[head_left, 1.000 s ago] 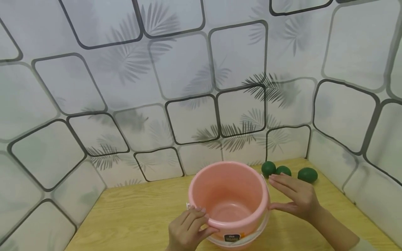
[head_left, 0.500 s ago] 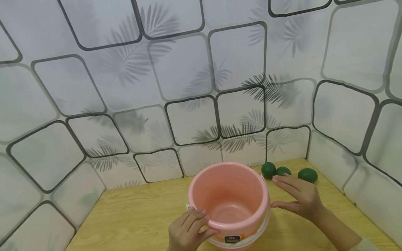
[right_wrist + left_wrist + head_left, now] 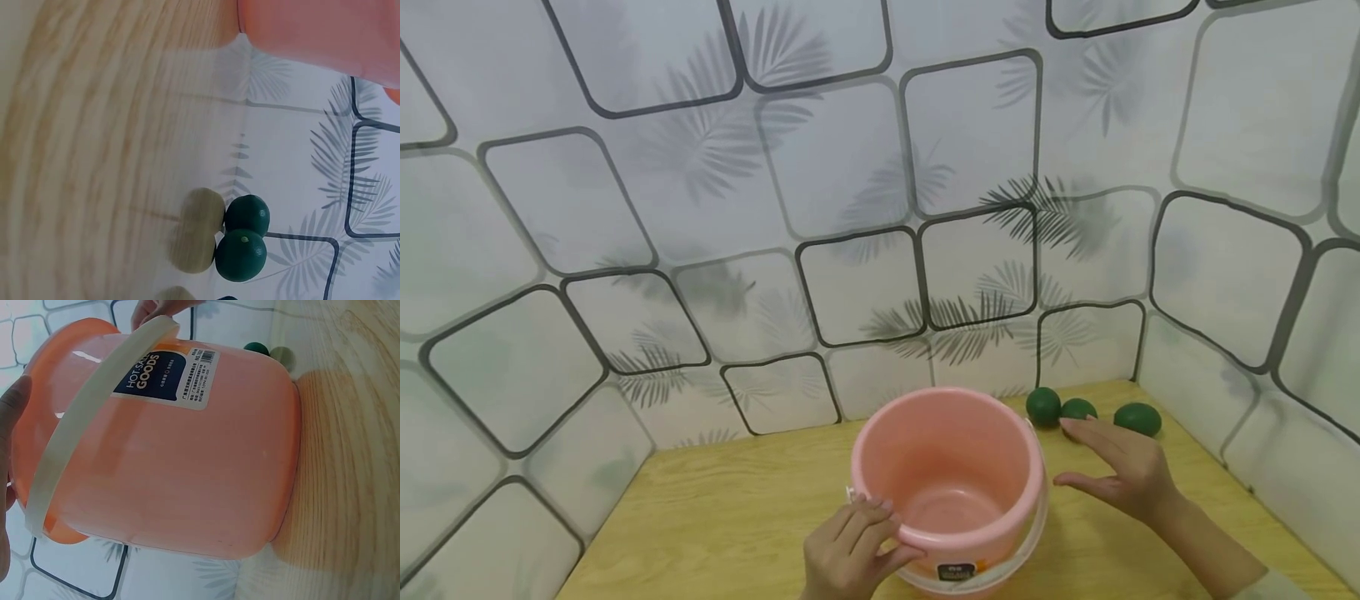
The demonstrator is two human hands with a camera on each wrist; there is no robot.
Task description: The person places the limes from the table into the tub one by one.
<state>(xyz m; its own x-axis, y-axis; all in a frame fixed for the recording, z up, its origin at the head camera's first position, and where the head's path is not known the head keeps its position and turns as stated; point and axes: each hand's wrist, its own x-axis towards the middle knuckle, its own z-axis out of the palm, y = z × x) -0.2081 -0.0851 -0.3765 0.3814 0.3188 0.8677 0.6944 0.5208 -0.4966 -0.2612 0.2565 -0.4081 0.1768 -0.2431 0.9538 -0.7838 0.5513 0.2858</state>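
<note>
A pink plastic bucket (image 3: pixel 955 442) stands upright on the wooden table, its open top showing a bare inside. Its pale handle (image 3: pixel 81 419) hangs down along the front, near a dark printed label (image 3: pixel 165 375). My left hand (image 3: pixel 848 546) grips the near-left rim, fingers over the edge and thumb along the outside. Just off the bucket's right side is my right hand (image 3: pixel 1123 467), thumb and fingers spread apart with nothing between them. Its fingertips overlap one of the dark green round fruits (image 3: pixel 1078 408) in the head view.
Beside that fruit sits another green fruit (image 3: pixel 1043 407), and a third green fruit (image 3: pixel 1137 418) lies farther right. Patterned wall covering (image 3: pixel 865 283) rises behind the wooden table (image 3: pixel 722 508) and along both sides.
My right hand has drawn slightly right, away from the bucket's side. My left hand keeps its grip on the rim, and the bucket stays in place.
</note>
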